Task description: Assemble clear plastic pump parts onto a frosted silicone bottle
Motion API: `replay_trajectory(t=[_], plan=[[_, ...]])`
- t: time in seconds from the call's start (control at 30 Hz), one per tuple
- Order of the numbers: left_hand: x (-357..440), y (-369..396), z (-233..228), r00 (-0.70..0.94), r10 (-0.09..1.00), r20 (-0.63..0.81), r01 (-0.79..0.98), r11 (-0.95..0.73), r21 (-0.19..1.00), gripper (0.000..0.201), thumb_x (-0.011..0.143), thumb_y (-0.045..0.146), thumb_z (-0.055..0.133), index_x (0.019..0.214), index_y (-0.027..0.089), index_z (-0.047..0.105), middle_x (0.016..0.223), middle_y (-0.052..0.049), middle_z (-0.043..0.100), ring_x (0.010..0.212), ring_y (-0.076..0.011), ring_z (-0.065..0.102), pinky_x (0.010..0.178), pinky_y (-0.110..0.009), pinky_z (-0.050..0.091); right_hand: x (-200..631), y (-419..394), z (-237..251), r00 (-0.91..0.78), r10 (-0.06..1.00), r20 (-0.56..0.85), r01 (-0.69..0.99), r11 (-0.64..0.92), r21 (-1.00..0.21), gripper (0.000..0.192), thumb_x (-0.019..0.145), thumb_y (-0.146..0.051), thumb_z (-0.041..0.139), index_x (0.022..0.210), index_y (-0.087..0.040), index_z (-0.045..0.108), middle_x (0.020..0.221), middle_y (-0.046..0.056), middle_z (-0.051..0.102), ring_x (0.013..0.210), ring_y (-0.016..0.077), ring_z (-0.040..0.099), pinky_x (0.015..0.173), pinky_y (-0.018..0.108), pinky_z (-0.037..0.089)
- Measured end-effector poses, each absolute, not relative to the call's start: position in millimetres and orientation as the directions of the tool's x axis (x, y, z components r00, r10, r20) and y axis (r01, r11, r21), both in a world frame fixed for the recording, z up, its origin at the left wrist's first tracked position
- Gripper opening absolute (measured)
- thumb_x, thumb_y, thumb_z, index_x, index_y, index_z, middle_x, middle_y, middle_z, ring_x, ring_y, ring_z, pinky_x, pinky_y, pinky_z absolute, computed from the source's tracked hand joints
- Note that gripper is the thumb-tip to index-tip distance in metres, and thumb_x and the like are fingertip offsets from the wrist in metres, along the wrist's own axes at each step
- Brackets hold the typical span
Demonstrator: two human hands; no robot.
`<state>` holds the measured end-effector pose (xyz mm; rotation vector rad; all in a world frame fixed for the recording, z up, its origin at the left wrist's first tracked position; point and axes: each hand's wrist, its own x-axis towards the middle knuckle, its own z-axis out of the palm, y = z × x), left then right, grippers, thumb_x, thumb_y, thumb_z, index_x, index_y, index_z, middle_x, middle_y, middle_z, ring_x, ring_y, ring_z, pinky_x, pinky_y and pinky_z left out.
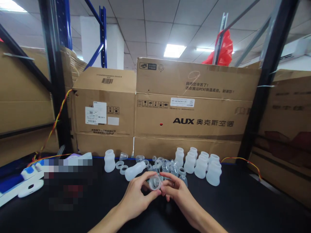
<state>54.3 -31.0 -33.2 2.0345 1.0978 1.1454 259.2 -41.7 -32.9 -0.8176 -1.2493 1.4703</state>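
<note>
A translucent screw ring [155,183] is held up off the black table, its round opening facing me. My left hand [138,193] curls around its left side, thumb below and fingers above. From the right, my right hand [178,191] closes its bent fingers and thumb against the ring's edge. Just behind my hands sits a cluster of clear plastic parts [165,166], partly hidden by my fingers. A frosted bottle [134,171] lies on its side to the left of them, and two loose rings [123,169] rest beside it.
Several frosted bottles [213,173] stand upright at the right, and one upright bottle [109,160] stands at the left. Cardboard boxes [189,119] wall off the back. White and blue items [31,178] lie at the far left, near a black rack post [54,81].
</note>
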Motion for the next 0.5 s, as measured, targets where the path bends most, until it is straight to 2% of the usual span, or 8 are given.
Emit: replay_trajectory(t=[0.07,0.17,0.3,0.5], plan=[[52.7,-31.1,-31.9,0.296,0.859,0.418,0.38,-0.508,0.773,0.05,0.081,0.036,0.077,0.129,0.035,0.064,0.114,0.0,0.077,0.08,-0.0136,0.073,0.079,-0.025,0.059,258.6,-38.7,-35.3,-0.264,0.96,0.097,-0.277,0.021,-0.961,0.061,0.07,-0.037,0.09,0.123,-0.017,0.067,0.083,0.001,0.067,0.069,0.0107,0.058,0.057,0.019,0.041],[50.9,-30.2,-33.4,0.306,0.858,0.413,0.406,-0.509,0.759,0.051,0.084,0.039,0.073,0.133,0.035,0.062,0.11,-0.001,0.078,0.076,-0.0137,0.072,0.078,-0.025,0.059,258.3,-29.5,-42.4,-0.25,0.962,0.106,-0.232,0.047,-0.971,0.07,0.063,-0.048,0.094,0.12,-0.017,0.067,0.081,0.001,0.065,0.064,0.0108,0.058,0.052,0.018,0.04],[53.0,-21.0,-43.5,0.33,0.83,0.449,0.404,-0.554,0.728,0.04,0.081,0.036,0.071,0.121,0.031,0.067,0.1,-0.001,0.079,0.074,-0.0149,0.072,0.069,-0.022,0.058,261.7,-11.1,-57.1,-0.286,0.95,0.126,-0.188,0.074,-0.979,0.084,0.049,-0.062,0.096,0.113,-0.017,0.068,0.073,0.001,0.063,0.056,0.013,0.057,0.047,0.021,0.04],[55.3,-9.7,-56.2,0.342,0.825,0.45,0.279,-0.546,0.79,0.039,0.076,0.038,0.075,0.105,0.027,0.051,0.096,-0.003,0.079,0.071,-0.0151,0.072,0.063,-0.021,0.052,260.6,-3.4,-69.0,-0.242,0.955,0.169,-0.216,0.117,-0.969,0.077,0.055,-0.061,0.094,0.115,-0.019,0.07,0.08,0.004,0.067,0.061,0.0136,0.058,0.048,0.02,0.04]])
